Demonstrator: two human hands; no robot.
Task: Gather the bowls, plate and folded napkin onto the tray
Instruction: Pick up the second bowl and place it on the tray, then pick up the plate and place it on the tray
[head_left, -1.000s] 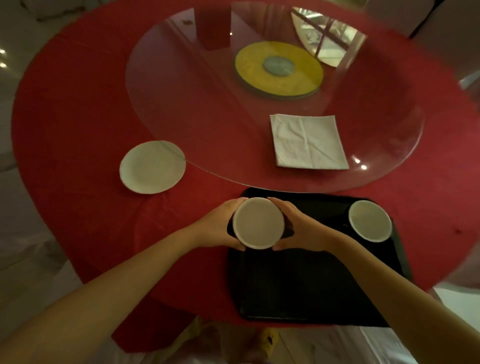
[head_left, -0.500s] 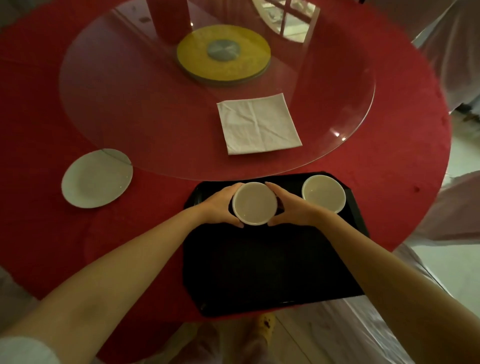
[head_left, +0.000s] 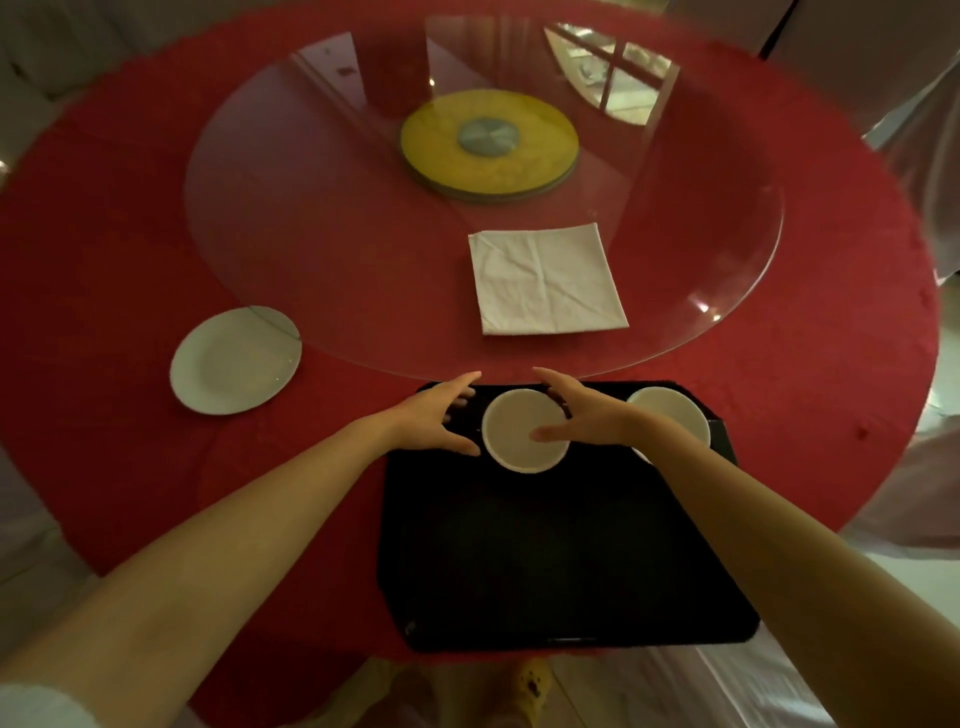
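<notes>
The bowls are both on the tray now: the near bowl (head_left: 524, 430) sits at the tray's far edge toward its left corner, and the second bowl (head_left: 670, 415) is just beside it toward the far right corner, partly hidden behind my right wrist. The black tray (head_left: 561, 561) lies at the near edge of the table, most of its floor bare. My left hand (head_left: 431, 421) is spread wide just left of the near bowl, fingers apart and not gripping it; my right hand (head_left: 582, 415) is likewise open on the bowl's right side, thumb lying across the rim, holding nothing that I can make out. I judge the bowl step to be done or nearly so, with the plate and napkin left. The plate (head_left: 236, 359) lies well to the left on the cloth, its far edge tucked under the rim of the glass turntable (head_left: 311, 234), so I'd expect to slide it toward me before lifting. The folded napkin (head_left: 545, 280) lies flat on the glass, just beyond the tray; it needs a pinch at one edge and may unfold if I take it carelessly. A yellow disc (head_left: 488, 143) marks the turntable's hub. The red tablecloth (head_left: 104, 234) covers the round table, pale draped fabric shows at the right, and the light is dim; the glass mirrors a window.
</notes>
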